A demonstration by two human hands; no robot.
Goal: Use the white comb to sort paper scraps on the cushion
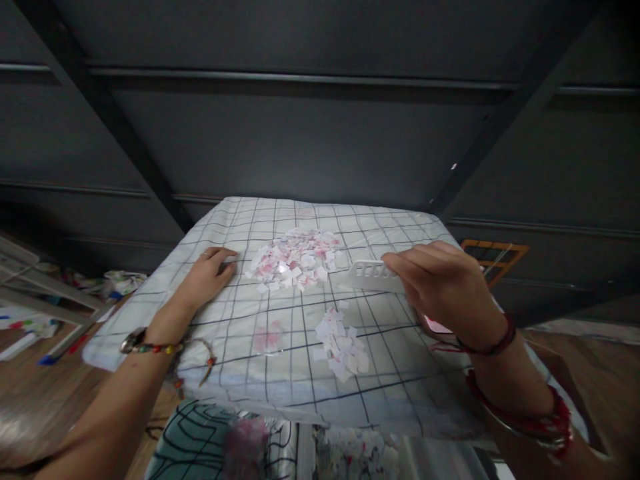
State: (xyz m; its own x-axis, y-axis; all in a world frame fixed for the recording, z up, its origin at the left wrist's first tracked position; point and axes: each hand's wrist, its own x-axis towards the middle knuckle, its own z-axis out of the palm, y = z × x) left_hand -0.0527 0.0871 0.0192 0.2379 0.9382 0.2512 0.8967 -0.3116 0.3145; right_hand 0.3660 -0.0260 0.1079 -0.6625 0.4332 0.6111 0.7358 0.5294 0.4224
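Observation:
My right hand (443, 283) is raised over the right side of the table, its fingers closed on the end of a white slotted plastic piece (370, 275). I cannot tell what kind of tool or holder it is. Near its free end lies a wide heap of small white and pink paper slips (295, 260). A smaller pile of white paper slips (341, 343) is closer to me. My left hand (213, 273) rests on the checked cloth left of the large heap, thumb and fingers apart, holding nothing.
The white checked tablecloth (390, 360) covers the table, which meets a dark panelled wall (280, 140). A small clear bag with pink bits (269, 337) lies at front centre. A pink-edged object (437, 325) is partly hidden under my right hand. Containers (357, 457) stand below the front edge.

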